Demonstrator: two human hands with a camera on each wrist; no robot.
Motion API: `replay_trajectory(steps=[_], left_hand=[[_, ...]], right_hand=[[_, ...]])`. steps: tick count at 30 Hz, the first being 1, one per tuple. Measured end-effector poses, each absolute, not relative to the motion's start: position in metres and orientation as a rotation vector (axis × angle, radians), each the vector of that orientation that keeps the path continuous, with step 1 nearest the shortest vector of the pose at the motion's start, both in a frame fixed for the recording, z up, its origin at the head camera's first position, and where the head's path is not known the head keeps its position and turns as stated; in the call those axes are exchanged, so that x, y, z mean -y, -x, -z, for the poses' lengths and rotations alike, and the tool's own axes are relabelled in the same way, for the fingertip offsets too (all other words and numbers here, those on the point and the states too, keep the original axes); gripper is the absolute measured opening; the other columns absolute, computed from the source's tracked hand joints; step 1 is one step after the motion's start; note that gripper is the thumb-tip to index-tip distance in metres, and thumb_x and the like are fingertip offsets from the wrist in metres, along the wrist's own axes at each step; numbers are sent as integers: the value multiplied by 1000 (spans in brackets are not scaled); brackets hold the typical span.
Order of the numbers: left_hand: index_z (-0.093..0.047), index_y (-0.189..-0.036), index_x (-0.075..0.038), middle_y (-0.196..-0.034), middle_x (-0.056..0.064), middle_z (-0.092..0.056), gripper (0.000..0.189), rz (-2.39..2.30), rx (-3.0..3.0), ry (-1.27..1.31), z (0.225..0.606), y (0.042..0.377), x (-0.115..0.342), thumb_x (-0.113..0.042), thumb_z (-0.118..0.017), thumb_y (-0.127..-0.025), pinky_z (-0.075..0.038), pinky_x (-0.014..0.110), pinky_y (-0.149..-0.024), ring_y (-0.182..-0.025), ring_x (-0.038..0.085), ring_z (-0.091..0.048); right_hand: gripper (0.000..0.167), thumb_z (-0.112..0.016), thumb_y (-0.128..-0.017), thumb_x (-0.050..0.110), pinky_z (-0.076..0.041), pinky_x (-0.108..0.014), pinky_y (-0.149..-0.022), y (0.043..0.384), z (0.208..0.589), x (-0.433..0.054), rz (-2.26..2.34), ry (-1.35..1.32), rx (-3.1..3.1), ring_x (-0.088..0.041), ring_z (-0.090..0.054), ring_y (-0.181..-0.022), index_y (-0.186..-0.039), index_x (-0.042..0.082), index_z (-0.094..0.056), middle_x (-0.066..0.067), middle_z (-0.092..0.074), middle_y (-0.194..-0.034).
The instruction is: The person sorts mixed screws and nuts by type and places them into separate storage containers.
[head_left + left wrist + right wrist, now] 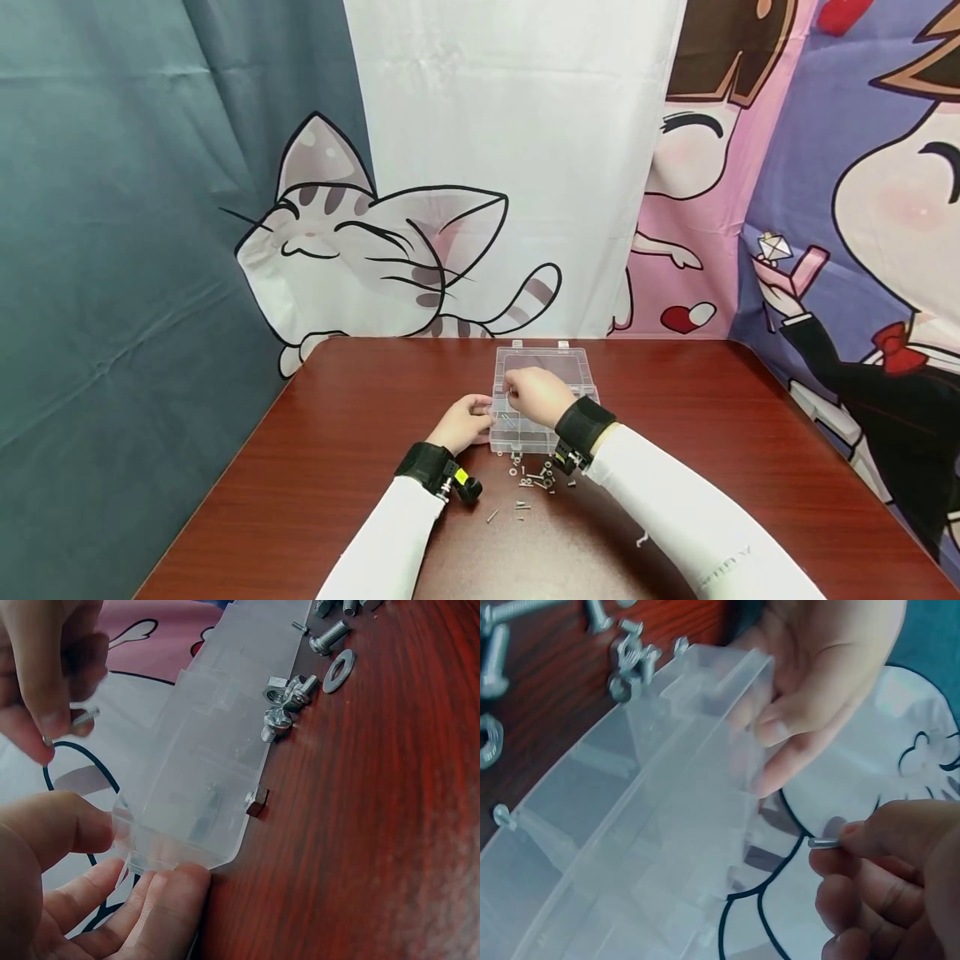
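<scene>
"Box of clear plastic with compartments (517, 447): where does it sit on your feed?"

"On the reddish-brown wood-grain table (300, 500), in front of the person, its clear plastic lid (551, 360) lying open on the far side. From my remote station I'd judge that this way round suits both hands, since the lid stays out of their path."

"What steadies it?"

"The person's bare left hand (459, 423). I see its thumb and fingers gripping the box at its left side; I read that as a brace against sliding."

"And the other?"

"The person's bare right hand (538, 393) is over the box, thumb and forefinger pinching a thin silver metal screw (825, 843). One end sticks out, which I think leaves it free of the fingertips. I cannot tell whether a second piece is tucked behind those fingers."

"Loose pieces?"

"Silver metal bolts (332, 636), a flat silver metal washer (340, 671) and a blocky silver metal nut (257, 801) lie on the table by the box's near side, probably there for easy reach. I also make out slim pieces (507, 422) inside a compartment, too blurred to name."
</scene>
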State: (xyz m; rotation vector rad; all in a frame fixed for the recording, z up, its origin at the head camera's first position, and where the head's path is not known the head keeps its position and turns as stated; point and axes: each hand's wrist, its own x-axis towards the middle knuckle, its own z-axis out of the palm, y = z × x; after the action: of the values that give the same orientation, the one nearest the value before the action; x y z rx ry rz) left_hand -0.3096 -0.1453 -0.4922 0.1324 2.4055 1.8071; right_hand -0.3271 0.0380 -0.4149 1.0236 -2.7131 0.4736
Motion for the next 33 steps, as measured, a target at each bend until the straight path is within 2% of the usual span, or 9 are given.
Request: replay_trajectory(steps=[10,17,24,28,33], left_hand=[[-51,-134,5,-123,21,-57,42,-1817,-2397,-135,490,310,145,-4,-61,-94,-60,39,-76,-101,27,-64],[-52,-133,4,-122,21,-58,40,-1804,-2409,-139,489,310,144,-4,-61,-95,-60,40,-76,-101,28,-64],[-51,-133,5,-123,22,-57,42,-1808,-2395,-142,491,311,145,-4,-62,-94,-60,40,-76,-99,29,-64],[-51,-133,4,-123,22,-57,42,-1808,-2388,-128,492,310,145,-4,-62,-94,-60,40,-76,-98,28,-64],[-53,-132,3,-121,21,-58,40,-1812,-2403,-117,491,311,146,-3,-61,-93,-60,39,-74,-95,26,-63]], right_hand=[[7,-65,-91,3,-53,-34,-67,337,420,-29,-432,-1019,2748,-17,-62,-71,-96,7,-66,-3,-66,-81],[7,-67,-89,4,-50,-32,-64,342,427,-29,-419,-1019,2821,-15,-58,-68,-86,10,-64,0,-63,-77],[10,-72,-88,5,-50,-32,-65,341,437,-32,-371,-1059,2860,-14,-57,-69,-84,12,-66,1,-63,-77],[8,-69,-90,4,-51,-33,-66,338,440,-33,-348,-1105,2844,-15,-59,-70,-84,10,-68,0,-65,-78],[8,-65,-91,3,-55,-36,-71,336,441,-31,-357,-1126,2850,-18,-65,-77,-91,8,-72,-3,-70,-86]])
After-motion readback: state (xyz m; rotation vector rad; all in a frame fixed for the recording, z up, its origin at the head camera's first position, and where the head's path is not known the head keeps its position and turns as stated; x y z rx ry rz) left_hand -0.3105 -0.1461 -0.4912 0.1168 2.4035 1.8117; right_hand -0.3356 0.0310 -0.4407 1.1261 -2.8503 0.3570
